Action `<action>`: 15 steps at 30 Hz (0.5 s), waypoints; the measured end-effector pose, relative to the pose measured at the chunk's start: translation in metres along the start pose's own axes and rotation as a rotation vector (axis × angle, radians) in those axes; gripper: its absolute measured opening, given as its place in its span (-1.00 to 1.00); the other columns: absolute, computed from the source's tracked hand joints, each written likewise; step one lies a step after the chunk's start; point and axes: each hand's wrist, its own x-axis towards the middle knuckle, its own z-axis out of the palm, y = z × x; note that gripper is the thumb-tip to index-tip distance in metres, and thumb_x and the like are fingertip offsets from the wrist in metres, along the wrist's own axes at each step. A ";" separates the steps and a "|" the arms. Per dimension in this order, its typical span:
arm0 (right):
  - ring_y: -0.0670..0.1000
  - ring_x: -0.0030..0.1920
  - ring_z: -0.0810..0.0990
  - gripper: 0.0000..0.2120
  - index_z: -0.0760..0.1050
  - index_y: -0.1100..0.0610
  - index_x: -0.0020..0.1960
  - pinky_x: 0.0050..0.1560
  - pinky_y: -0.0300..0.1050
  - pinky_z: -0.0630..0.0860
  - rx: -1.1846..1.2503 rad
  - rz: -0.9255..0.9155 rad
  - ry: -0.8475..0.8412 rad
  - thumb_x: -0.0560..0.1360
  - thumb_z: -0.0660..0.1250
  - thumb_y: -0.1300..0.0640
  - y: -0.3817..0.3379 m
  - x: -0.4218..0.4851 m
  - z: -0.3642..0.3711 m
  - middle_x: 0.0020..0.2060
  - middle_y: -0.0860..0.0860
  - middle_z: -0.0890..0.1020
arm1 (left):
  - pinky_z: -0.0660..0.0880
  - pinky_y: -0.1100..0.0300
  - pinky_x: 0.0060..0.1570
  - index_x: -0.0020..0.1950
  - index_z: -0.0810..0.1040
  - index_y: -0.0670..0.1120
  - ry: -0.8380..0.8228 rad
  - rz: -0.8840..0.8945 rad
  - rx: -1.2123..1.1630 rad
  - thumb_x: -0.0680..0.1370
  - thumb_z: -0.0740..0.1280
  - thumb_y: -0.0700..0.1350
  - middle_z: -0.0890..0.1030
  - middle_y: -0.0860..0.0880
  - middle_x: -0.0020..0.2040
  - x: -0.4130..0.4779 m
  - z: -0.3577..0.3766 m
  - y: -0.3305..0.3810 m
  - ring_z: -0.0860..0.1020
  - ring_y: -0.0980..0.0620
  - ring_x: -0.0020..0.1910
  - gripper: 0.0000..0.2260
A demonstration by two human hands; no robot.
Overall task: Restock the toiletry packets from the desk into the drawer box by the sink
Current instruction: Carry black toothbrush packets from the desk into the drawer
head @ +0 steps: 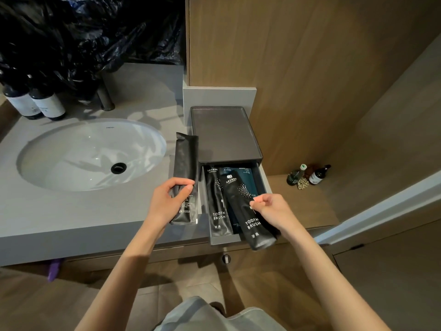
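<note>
Two bare forearms reach over a grey vanity counter [71, 218] beside an oval sink [90, 154]. Left hand [167, 201] grips a black packet [186, 177], long axis running away from the person; right hand [272, 209] pinches a "TOOTH BRUSH" packet [248, 211] angled across the open drawer box [226, 139].

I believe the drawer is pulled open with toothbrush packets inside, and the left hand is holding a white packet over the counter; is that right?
Not quite: the packet in the left hand is black, not white, as the head view shows. The rest holds: the drawer is open, with toothbrush packets inside.
</note>
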 end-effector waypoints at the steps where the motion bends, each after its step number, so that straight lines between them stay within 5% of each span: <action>1: 0.00 0.05 0.57 -0.85 0.61 0.18 -0.02 0.09 -0.16 0.42 0.016 -0.007 0.035 0.52 0.35 0.11 -0.003 0.005 0.007 -0.02 0.02 0.65 | 0.39 0.52 -0.10 -0.08 0.62 0.06 -0.005 0.002 -0.002 0.52 0.37 -0.18 0.62 0.22 -0.07 -0.001 0.000 0.000 0.52 0.36 -0.04 -0.87; 5: -0.08 -0.07 0.50 -0.91 0.55 0.17 -0.10 -0.04 -0.19 0.40 0.104 0.001 0.075 0.53 0.34 0.14 -0.010 0.025 0.031 0.01 0.04 0.62 | 0.39 0.44 0.01 -0.09 0.62 0.05 -0.010 -0.005 -0.015 0.52 0.37 -0.19 0.63 0.20 -0.06 -0.004 0.000 -0.001 0.53 0.36 -0.03 -0.86; 9: 0.00 0.22 0.52 -0.91 0.56 0.15 -0.05 0.20 -0.13 0.40 0.087 0.016 0.118 0.52 0.34 0.13 -0.004 0.038 0.043 0.14 0.05 0.62 | 0.39 0.42 0.04 -0.10 0.63 0.05 -0.015 -0.006 -0.023 0.52 0.37 -0.20 0.64 0.18 -0.06 -0.008 -0.002 -0.002 0.54 0.40 -0.06 -0.86; 15: 0.02 -0.03 0.58 -0.84 0.57 0.19 0.02 0.08 -0.15 0.48 -0.063 -0.068 0.185 0.52 0.34 0.11 -0.006 0.034 0.050 -0.15 0.04 0.63 | 0.37 0.43 0.07 -0.09 0.63 0.05 -0.015 -0.014 -0.019 0.53 0.36 -0.19 0.64 0.18 -0.05 -0.010 -0.002 -0.002 0.54 0.32 0.01 -0.86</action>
